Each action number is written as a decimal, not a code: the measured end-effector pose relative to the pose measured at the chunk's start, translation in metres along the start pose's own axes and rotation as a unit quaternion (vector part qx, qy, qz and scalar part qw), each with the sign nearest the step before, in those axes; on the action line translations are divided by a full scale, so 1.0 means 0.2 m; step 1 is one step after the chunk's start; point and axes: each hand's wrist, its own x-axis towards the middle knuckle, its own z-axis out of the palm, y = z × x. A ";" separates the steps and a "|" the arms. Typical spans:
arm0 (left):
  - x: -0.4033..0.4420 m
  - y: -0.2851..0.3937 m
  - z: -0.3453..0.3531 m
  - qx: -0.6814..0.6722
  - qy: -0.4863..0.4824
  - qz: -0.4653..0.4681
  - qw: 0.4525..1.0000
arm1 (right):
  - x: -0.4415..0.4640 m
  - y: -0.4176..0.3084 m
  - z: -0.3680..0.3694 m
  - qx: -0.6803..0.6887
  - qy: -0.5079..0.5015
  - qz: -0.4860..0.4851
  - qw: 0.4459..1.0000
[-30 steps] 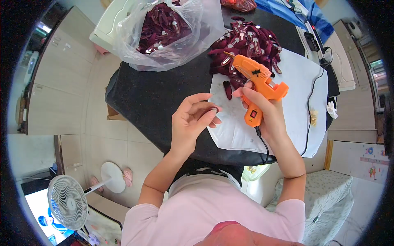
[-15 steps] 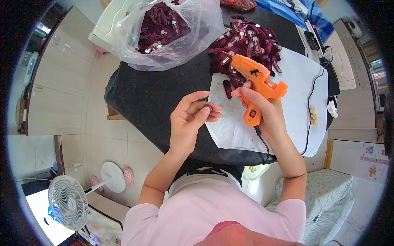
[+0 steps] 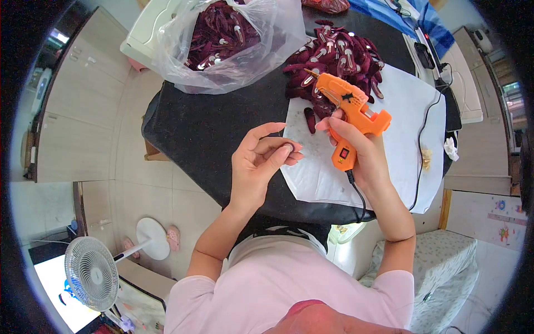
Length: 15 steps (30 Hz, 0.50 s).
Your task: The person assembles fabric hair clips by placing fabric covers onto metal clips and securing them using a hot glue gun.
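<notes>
While the left hand [image 3: 251,166] pinches a small dark piece [image 3: 290,147] between thumb and fingers, the right hand [image 3: 364,147] is wrapped around the handle of an orange glue gun [image 3: 340,91]. Its nozzle points beyond the right fingers, toward a heap of burgundy clips [image 3: 347,58]. Just left of those fingers, one loose burgundy piece [image 3: 310,120] lies on a white sheet [image 3: 384,192]. Well ahead of the left fingers, a clear plastic bag [image 3: 222,83] of similar pieces sits on the black-covered counter [image 3: 194,128].

If the gun is hot, swinging the nozzle back toward the left fingers could burn them, since the pinched piece is small and leaves them little clearance. A loose pinch could drop it; a drip from the nozzle could foul the nearby heap. The black cord [image 3: 350,177], hanging below the right fingers, might catch at the counter's edge and tug the gun off aim.

No brand can be read: the gun's body bears a black emblem [image 3: 347,98], and the yellow marking [image 3: 342,163] below its red switch [image 3: 345,153] is too small to make out.
</notes>
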 end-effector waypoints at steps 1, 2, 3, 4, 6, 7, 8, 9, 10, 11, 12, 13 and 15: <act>0.00 0.00 0.00 0.004 0.002 0.001 1.000 | 0.00 0.00 0.00 0.001 0.000 0.001 1.000; 0.00 0.00 0.00 0.003 0.004 0.003 1.000 | 0.00 0.00 0.00 0.001 -0.001 0.001 1.000; 0.00 0.00 0.00 0.002 0.005 0.005 1.000 | 0.00 0.00 0.00 0.001 -0.001 -0.001 1.000; 0.00 0.00 0.00 0.001 0.006 0.007 1.000 | 0.00 0.00 0.00 0.000 -0.001 -0.002 1.000; 0.00 -0.01 0.00 -0.001 0.007 0.009 1.000 | 0.00 0.00 0.00 -0.001 -0.001 -0.004 1.000; 0.00 -0.01 0.00 -0.003 0.008 0.010 1.000 | 0.00 0.00 0.00 -0.001 -0.001 -0.003 1.000; 0.00 -0.01 0.00 -0.001 0.010 0.010 1.000 | 0.00 0.00 0.00 -0.002 -0.001 -0.003 1.000; 0.00 -0.01 0.00 0.000 0.011 0.011 1.000 | 0.00 0.00 0.00 -0.002 0.000 -0.004 1.000; 0.00 0.00 0.00 0.000 0.013 0.012 1.000 | 0.00 0.00 0.00 -0.002 0.001 -0.005 1.000; 0.00 0.00 0.00 0.001 0.012 0.012 1.000 | 0.00 0.00 0.00 -0.002 0.002 -0.006 1.000; 0.00 0.00 0.00 0.001 0.012 0.013 1.000 | 0.00 0.00 0.00 -0.002 0.001 -0.006 1.000; 0.00 0.00 0.00 0.002 0.011 0.013 1.000 | 0.00 0.00 0.00 -0.002 0.000 -0.006 1.000; 0.00 0.00 0.00 0.003 0.013 0.016 1.000 | 0.00 0.00 0.00 -0.003 -0.004 -0.007 1.000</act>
